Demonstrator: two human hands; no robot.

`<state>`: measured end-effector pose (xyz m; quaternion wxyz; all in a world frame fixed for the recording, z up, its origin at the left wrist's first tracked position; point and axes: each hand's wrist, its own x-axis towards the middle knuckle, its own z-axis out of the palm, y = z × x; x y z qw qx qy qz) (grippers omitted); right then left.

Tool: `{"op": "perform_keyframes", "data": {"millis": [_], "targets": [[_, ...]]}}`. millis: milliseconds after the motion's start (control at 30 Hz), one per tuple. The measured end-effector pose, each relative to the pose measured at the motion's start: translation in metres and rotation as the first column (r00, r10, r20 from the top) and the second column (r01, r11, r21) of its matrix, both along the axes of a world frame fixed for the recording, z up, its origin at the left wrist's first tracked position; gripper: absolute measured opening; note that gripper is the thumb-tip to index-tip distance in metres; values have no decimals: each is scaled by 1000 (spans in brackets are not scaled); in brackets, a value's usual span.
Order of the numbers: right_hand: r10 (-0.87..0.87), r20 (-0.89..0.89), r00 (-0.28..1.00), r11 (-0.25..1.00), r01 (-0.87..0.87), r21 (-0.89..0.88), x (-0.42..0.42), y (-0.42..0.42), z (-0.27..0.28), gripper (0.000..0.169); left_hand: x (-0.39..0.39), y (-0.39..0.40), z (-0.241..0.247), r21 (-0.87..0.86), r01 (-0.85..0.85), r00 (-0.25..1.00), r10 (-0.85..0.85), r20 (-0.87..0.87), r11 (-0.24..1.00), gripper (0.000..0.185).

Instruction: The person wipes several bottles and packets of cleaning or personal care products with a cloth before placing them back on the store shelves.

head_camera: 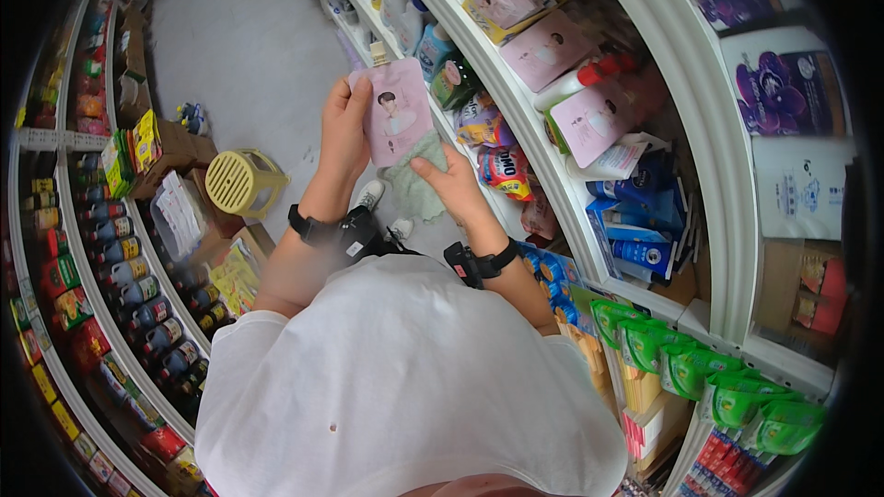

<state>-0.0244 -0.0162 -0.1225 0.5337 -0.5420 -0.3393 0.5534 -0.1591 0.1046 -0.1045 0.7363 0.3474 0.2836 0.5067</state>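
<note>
A pink spouted pouch with a pale cap and a printed portrait is held up in front of me. My left hand grips its left edge, thumb across the front. In my right hand is a grey-green cloth, pressed to the pouch's lower right corner and hanging below it. Similar pink pouches lie on the shelf at right, beside a white bottle with a red cap.
White shelving with detergents and blue tubes curves along the right. Green packets hang at lower right. A yellow plastic stool stands on the grey floor. Dark sauce bottles line the left shelves, near cartons.
</note>
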Motion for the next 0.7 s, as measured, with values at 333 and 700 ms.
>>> {"op": "perform_keyframes", "data": {"millis": [333, 700], "targets": [[-341, -68, 938, 915, 347, 205, 23, -26, 20, 32, 19, -37, 27, 389, 492, 812, -248, -529, 779, 35], [-678, -250, 692, 641, 722, 260, 38, -68, 55, 31, 98, -36, 77, 428, 753, 656, -519, -548, 500, 18]]}}
